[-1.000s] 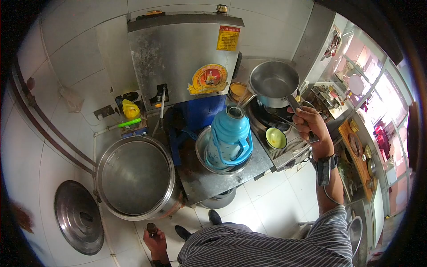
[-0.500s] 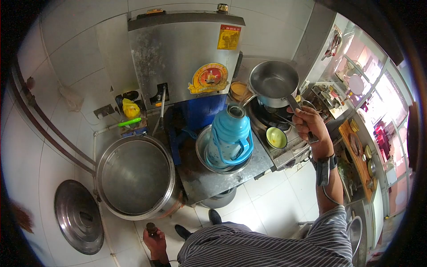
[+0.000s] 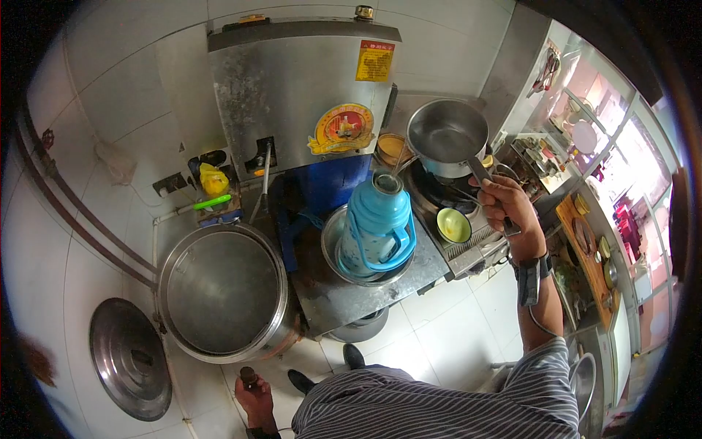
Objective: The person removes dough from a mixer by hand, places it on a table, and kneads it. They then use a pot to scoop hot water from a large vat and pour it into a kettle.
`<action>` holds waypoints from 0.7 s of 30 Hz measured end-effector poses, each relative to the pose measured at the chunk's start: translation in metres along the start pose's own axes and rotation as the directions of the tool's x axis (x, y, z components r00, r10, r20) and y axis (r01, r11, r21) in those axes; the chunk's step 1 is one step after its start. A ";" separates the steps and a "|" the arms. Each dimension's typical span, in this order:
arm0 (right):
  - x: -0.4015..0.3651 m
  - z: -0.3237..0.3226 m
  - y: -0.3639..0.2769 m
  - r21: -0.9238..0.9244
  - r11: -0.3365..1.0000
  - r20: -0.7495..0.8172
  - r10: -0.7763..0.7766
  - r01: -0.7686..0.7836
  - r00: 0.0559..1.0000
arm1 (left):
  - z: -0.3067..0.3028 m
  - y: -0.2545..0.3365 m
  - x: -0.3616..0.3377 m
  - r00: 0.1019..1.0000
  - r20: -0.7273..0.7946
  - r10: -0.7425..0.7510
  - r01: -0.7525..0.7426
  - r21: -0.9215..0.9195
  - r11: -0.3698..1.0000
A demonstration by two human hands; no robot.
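My right hand is closed round the dark handle of a steel saucepan. The pan is held beside and above a blue thermos flask, its rim near the flask's open mouth. A thin stream of liquid seems to run between the two. The flask stands upright in a steel basin. Low in the view, my left hand grips a small dark brown stopper, partly hidden by the fingers.
A large steel pot stands left of the metal table; a round lid leans nearby. A yellow-green bowl sits by the stove. Behind rises a steel cabinet. A wooden board lies right.
The saucepan has shifted very slightly to the left, and the stream at the flask's mouth looks thinner. My left hand has stayed in place with the stopper.
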State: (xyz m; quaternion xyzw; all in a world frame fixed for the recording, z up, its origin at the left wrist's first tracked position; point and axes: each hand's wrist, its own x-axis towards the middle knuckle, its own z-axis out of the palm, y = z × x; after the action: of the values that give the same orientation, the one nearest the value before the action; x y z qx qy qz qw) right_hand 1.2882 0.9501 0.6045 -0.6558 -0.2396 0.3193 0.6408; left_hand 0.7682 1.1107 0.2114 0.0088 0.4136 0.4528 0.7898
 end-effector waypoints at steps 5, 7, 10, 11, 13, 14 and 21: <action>-0.001 -0.003 0.002 0.245 0.969 0.074 0.027 -0.045 0.997 | -0.004 0.001 0.003 1.000 -0.016 -0.018 0.018 -0.014 1.000; -0.005 0.000 0.005 0.347 0.936 0.104 0.021 -0.056 0.994 | -0.003 0.002 0.002 1.000 -0.020 -0.002 0.002 -0.014 1.000; -0.015 0.014 0.010 0.524 0.849 0.135 -0.016 -0.058 0.991 | 0.000 0.003 -0.001 0.999 0.018 0.031 -0.031 0.022 0.999; -0.017 0.018 0.013 0.524 0.849 0.141 -0.013 -0.064 0.990 | 0.006 0.006 -0.003 0.999 0.013 0.034 -0.035 0.020 0.999; -0.022 0.032 0.019 0.515 0.852 0.215 -0.027 -0.090 0.976 | 0.026 0.013 -0.012 0.995 0.031 0.093 -0.095 0.085 0.992; -0.024 0.039 0.023 0.504 0.855 0.239 -0.002 -0.122 0.971 | 0.026 0.018 -0.011 0.993 0.075 0.092 -0.097 0.066 0.993; -0.039 0.100 0.094 0.456 0.820 0.400 0.160 -0.347 0.903 | 0.043 0.070 -0.026 0.974 0.022 0.223 -0.224 0.010 0.975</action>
State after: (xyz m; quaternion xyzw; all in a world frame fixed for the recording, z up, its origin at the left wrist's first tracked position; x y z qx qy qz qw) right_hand 1.1800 0.9847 0.5183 -0.4197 -0.1623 0.5646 0.6919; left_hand 0.7403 1.1490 0.2832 0.0651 0.4046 0.5360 0.7381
